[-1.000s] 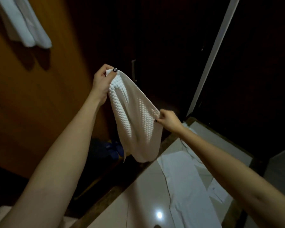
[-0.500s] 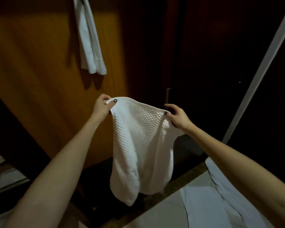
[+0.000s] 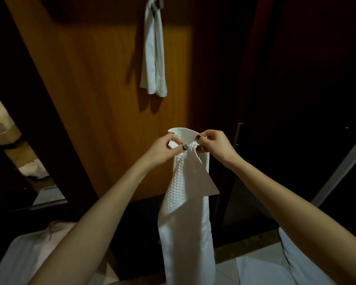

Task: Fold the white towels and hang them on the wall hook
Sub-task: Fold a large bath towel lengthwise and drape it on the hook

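A white waffle-textured towel [image 3: 185, 212] hangs folded lengthwise in front of me. My left hand [image 3: 162, 148] and my right hand [image 3: 215, 144] pinch its top edge close together, the two corners almost meeting. Above, another white towel [image 3: 154, 58] hangs folded from the wall hook [image 3: 159, 2] on the orange wooden panel [image 3: 103, 95]. The held towel is well below the hook, slightly to its right.
Dark cabinet doors with a metal handle [image 3: 237, 134] stand to the right. More white cloth [image 3: 275, 268] lies on a pale counter at the lower right. A mirror edge [image 3: 39, 182] shows at the left, and white fabric [image 3: 25, 256] at the lower left.
My hands have come together, bringing the towel's two top corners side by side so it now hangs narrow. The view has tilted up and left, showing the hook.
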The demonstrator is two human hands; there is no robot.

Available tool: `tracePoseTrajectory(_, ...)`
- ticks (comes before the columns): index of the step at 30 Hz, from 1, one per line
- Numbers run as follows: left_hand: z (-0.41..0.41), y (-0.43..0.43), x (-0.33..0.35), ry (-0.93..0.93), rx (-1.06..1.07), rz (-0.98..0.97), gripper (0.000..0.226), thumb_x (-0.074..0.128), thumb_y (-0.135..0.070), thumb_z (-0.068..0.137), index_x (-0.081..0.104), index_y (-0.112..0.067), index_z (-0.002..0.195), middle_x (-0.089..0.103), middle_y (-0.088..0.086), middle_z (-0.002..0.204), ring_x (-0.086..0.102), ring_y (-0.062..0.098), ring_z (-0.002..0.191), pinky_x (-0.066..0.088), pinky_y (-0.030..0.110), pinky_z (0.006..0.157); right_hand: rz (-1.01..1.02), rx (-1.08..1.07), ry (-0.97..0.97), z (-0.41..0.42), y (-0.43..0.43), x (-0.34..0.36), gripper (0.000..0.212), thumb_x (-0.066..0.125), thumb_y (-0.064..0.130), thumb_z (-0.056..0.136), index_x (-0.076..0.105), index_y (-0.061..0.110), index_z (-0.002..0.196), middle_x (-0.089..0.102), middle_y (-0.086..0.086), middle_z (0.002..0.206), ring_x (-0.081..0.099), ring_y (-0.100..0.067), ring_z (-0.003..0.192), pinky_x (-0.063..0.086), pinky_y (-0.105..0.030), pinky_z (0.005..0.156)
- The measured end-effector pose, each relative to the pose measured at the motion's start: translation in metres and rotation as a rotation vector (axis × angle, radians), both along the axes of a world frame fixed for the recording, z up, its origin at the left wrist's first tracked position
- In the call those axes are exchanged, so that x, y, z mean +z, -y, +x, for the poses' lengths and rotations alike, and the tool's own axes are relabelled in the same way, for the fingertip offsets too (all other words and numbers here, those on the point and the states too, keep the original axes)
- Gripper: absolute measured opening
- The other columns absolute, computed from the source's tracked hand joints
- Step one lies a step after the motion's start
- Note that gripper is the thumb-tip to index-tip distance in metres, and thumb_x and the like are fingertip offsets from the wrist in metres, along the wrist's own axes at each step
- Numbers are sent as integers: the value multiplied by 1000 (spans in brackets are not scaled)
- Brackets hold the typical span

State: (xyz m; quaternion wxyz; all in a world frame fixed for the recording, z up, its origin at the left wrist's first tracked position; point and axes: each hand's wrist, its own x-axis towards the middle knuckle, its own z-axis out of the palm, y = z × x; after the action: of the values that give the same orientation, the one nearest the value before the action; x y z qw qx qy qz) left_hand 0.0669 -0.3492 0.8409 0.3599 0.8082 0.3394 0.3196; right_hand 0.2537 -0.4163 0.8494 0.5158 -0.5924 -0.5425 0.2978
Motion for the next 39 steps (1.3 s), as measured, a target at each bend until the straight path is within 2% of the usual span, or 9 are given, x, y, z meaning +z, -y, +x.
tracePoseTrajectory(3,11,12,-9,-139,26,16,53,76,-52,71,45,-29,107,45,-14,112,48,2,94,39,16,67,31,-15,39,-1,0,2,19,57,16,98,62,1,89,70,-4,79,73,-13,68,60,-26,69)
tracePoseTrajectory(6,29,19,-19,-182,127,44,68,73,-61,67,39,-26,115,35,-13,117,44,10,104,41,31,79,33,-15,99,0,-1,1,18,54,17,99,61,4,89,72,-4,83,74,-14,75,60,-33,77)
tracePoseTrajectory(11,45,10,-28,-9,255,54,29,66,-23,82,49,-23,106,45,-8,113,52,11,100,39,23,71,9,15,67,9,-1,0,17,51,15,100,60,9,86,73,-10,89,73,-18,86,59,-37,84)
tracePoseTrajectory(16,31,-11,-26,-45,98,138,15,64,-18,85,60,-26,97,54,-13,100,51,-5,85,36,8,66,-31,12,89,28,-1,-3,11,67,8,89,65,2,98,73,-13,86,74,-19,83,59,-37,85)
tracePoseTrajectory(24,10,-25,-44,52,63,-72,14,76,-10,77,65,-19,76,63,-7,78,56,6,72,40,21,63,27,-165,90,63,0,-3,16,66,11,91,68,-3,82,73,-15,74,73,-22,70,61,-33,72)
tracePoseTrajectory(28,10,-29,-42,103,46,-87,19,75,-7,78,63,-20,69,60,-7,70,52,-5,62,38,12,57,41,-201,226,73,-1,-3,16,68,17,89,68,10,75,71,-4,63,71,-13,61,56,-24,62)
tracePoseTrajectory(33,13,-34,-38,211,143,-122,26,78,-9,75,58,-19,61,53,-8,61,45,-7,52,30,7,48,52,-214,633,89,-1,-3,20,65,32,92,64,15,81,63,1,75,64,-18,70,52,-37,61)
tracePoseTrajectory(36,16,-35,-37,234,128,-196,18,74,-13,80,63,-17,66,59,-6,66,50,-5,61,37,9,59,43,-256,860,99,2,-6,21,59,35,94,61,16,86,53,2,90,56,-18,78,48,-36,65)
tracePoseTrajectory(39,17,-35,-33,226,85,-287,13,72,-8,81,67,-15,71,65,-2,75,58,8,74,44,18,67,15,-215,895,107,6,-10,20,56,36,96,53,20,83,46,3,97,49,-14,77,41,-32,64)
